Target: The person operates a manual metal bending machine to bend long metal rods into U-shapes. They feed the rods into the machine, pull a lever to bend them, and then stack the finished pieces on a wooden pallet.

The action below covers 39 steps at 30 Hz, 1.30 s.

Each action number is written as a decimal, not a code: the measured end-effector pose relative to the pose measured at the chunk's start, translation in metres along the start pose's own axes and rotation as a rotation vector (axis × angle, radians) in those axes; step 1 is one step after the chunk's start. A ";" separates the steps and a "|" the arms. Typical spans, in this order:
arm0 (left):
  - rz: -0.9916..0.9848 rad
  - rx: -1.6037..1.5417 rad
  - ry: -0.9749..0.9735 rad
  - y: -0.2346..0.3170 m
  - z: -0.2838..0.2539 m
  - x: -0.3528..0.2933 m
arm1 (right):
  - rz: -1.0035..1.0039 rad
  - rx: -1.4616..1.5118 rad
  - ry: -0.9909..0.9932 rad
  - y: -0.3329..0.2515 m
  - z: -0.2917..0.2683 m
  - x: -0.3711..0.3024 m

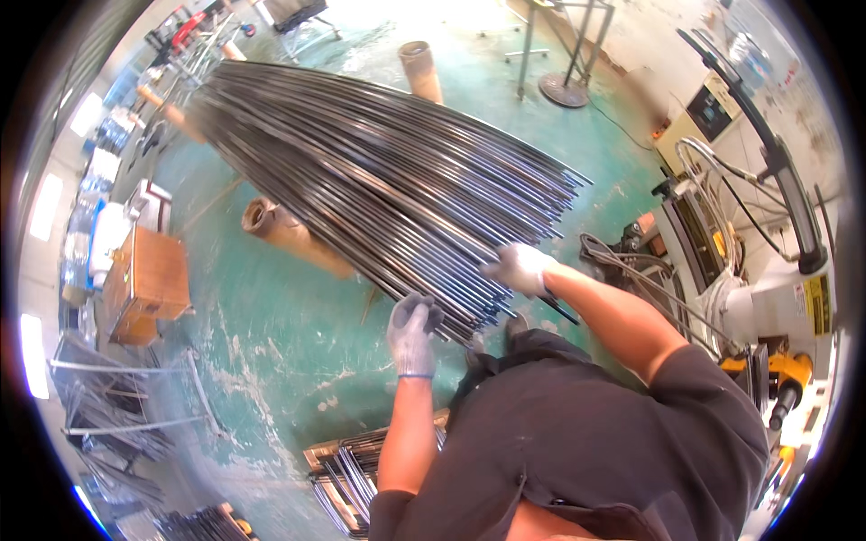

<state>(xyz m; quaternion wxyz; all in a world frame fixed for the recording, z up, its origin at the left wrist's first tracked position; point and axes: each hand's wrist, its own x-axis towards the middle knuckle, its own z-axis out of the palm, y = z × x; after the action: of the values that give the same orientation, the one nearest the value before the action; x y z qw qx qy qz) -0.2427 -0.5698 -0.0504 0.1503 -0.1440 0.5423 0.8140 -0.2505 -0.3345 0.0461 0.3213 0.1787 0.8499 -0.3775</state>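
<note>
A wide layer of long dark metal tubes [361, 171] fans toward me, their shiny cut ends nearest my body. My right hand [521, 269], in a pale work glove, is closed around one tube over the near ends. This tube's end [564, 313] sticks out past the hand, beyond its neighbours. At the near left edge of the layer is my left hand [413, 332], gloved in grey-white with darker fingers. Its fingers are loosely bent and apart, and no tube shows in them. Whether it touches the outermost tubes is unclear.
Brown cylindrical supports [293, 236] lie under the tubes; another cylinder [420, 72] shows beyond them. At right stand a machine with hoses [690, 234] and a yellow-black power tool [790, 383]. A wooden cabinet [149, 279] is left; shorter bent tubes [347, 482] lie beside my left forearm.
</note>
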 end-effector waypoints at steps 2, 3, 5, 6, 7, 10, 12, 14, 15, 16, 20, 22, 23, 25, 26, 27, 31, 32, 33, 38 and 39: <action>-0.031 -0.016 -0.064 0.003 0.019 0.023 | -0.098 -0.127 0.109 0.061 0.021 -0.026; -0.057 -0.022 -0.101 0.001 0.029 0.036 | -0.090 -0.130 0.119 0.100 0.035 -0.045; -0.131 -0.091 -0.206 -0.003 0.040 0.070 | 0.063 -0.045 0.186 0.135 0.050 -0.131; -0.195 -0.170 -0.244 -0.005 0.042 0.086 | 0.147 -0.107 0.207 0.169 0.065 -0.167; -0.277 -0.209 -0.222 -0.004 0.041 0.101 | 0.276 -0.263 0.138 0.210 0.084 -0.202; -0.313 -0.268 -0.410 0.005 0.034 0.135 | 0.654 -0.180 0.066 0.249 0.116 -0.305; -0.370 -0.298 -0.247 0.000 0.030 0.139 | 0.709 -0.109 0.166 0.262 0.147 -0.336; -0.461 -0.258 -0.354 -0.003 0.050 0.105 | 0.587 -0.135 0.428 0.256 0.176 -0.310; -0.463 -0.201 -0.351 -0.003 0.064 0.083 | 0.526 -0.153 0.587 0.241 0.183 -0.291; -0.455 -0.149 -0.341 -0.004 0.072 0.067 | 0.476 -0.170 0.805 0.222 0.177 -0.275; -0.441 -0.117 -0.439 -0.022 0.075 0.040 | 0.507 -0.183 0.861 0.286 0.215 -0.296; -0.463 -0.210 -0.442 -0.010 0.098 0.006 | 0.517 -0.158 0.930 0.317 0.239 -0.324; -0.414 -0.168 -0.520 -0.002 0.104 0.000 | 0.586 -0.112 0.931 0.333 0.249 -0.345; -0.326 -0.200 -0.612 0.022 0.115 -0.004 | 0.716 -0.120 0.979 0.371 0.271 -0.390; -0.282 -0.250 -0.649 0.033 0.127 -0.014 | 0.786 -0.146 1.044 0.394 0.291 -0.413; -0.320 -0.272 -0.711 0.036 0.138 -0.026 | 0.878 -0.099 1.169 0.408 0.307 -0.435; -0.412 -0.276 -0.913 0.006 0.192 -0.105 | 1.647 0.174 1.964 0.461 0.363 -0.452; -0.425 -0.247 -0.945 -0.010 0.207 -0.135 | 1.226 0.870 1.913 0.475 0.383 -0.446; -0.474 -0.242 -1.028 -0.030 0.220 -0.157 | 0.851 1.594 1.994 0.478 0.381 -0.435; -0.564 -0.042 -1.117 -0.090 0.278 -0.236 | -0.468 2.553 2.035 0.424 0.286 -0.432; -0.587 0.001 -1.161 -0.088 0.290 -0.245 | -0.508 2.479 2.008 0.442 0.297 -0.443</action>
<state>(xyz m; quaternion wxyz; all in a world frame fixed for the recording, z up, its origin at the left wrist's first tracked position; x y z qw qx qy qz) -0.0047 -0.2908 0.0809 0.6350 0.1774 0.3114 0.6843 0.4360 -0.2987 -0.0359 0.7384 -0.3393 0.0997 0.5742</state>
